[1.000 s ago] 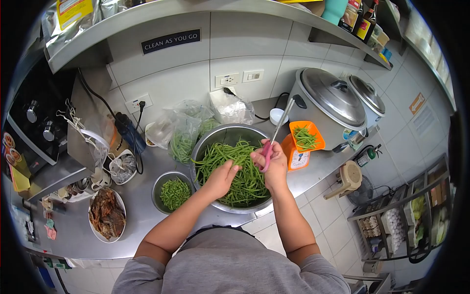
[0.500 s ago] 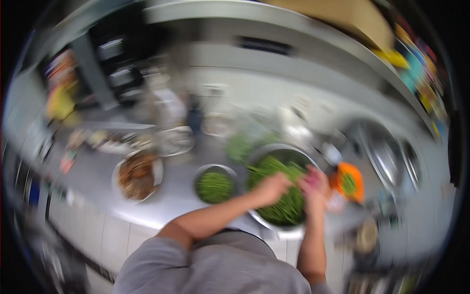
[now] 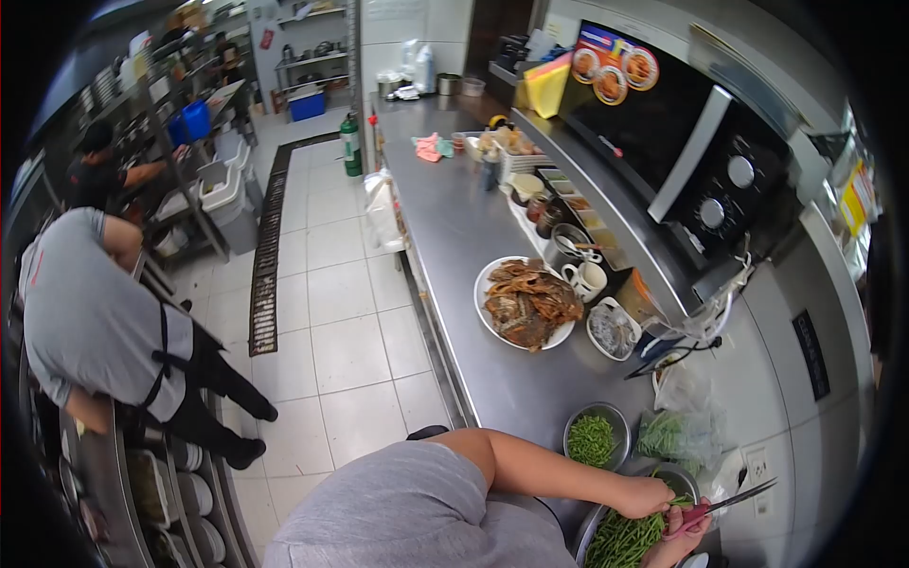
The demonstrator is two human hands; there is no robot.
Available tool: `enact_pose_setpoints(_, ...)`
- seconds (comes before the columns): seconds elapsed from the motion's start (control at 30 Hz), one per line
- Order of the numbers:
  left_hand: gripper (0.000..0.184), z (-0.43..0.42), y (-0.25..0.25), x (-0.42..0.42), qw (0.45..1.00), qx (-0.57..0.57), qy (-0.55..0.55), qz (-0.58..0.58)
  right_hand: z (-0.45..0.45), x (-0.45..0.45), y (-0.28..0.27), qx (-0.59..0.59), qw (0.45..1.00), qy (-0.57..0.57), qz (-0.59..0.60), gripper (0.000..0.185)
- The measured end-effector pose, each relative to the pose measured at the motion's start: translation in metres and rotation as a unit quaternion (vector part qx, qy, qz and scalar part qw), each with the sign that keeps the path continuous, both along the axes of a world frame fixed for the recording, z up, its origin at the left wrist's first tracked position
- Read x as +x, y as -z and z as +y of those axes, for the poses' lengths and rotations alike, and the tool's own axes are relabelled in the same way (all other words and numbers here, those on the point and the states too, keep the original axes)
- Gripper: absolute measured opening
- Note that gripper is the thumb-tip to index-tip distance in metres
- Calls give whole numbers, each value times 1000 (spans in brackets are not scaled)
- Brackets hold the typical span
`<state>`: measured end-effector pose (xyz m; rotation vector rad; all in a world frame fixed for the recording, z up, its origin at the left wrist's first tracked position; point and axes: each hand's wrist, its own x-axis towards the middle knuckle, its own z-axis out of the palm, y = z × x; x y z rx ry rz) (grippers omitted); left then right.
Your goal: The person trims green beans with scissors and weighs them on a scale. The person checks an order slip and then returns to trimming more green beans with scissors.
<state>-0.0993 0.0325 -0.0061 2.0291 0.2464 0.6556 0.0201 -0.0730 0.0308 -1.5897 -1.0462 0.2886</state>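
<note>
My left hand (image 3: 649, 497) is closed over the large metal bowl (image 3: 589, 532), pinching green beans whose ends show by the fingers. The bowl holds many long green beans (image 3: 620, 541). My right hand (image 3: 684, 538) is wrapped around the red handle of scissors (image 3: 696, 514), just beside my left hand. Their dark blades point toward the wall, away from the beans. A smaller metal bowl (image 3: 622, 426) with short-cut green beans (image 3: 591, 441) stands beside the large one. The large bowl's lower part is cut off by the frame edge.
A white plate of fried fish (image 3: 530, 305), mugs (image 3: 587, 279) and a plastic bag of greens (image 3: 668, 434) sit on the steel counter (image 3: 454, 246). A microwave (image 3: 663, 133) stands on a shelf above. Left, a co-worker in grey (image 3: 109, 312) bends over a shelf; another person works behind.
My view has swung left, bringing the aisle and co-workers into sight. The bowls and my hands now appear at lower right. The scissors' blades now show clearly, pointing toward the wall.
</note>
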Motion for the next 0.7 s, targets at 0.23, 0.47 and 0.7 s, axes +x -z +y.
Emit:
enact_pose_setpoints(0.23,30,18,0,-28,999,8,30,21,25,18,5,-22,982,-143,118,64)
enact_pose_setpoints(0.47,34,7,-4,-42,982,-172,72,-37,23,4,-2,31,982,-137,128,68)
enact_pose_setpoints(0.7,29,7,-13,-82,962,-249,114,3,12,-47,-27,-65,984,-77,145,61)
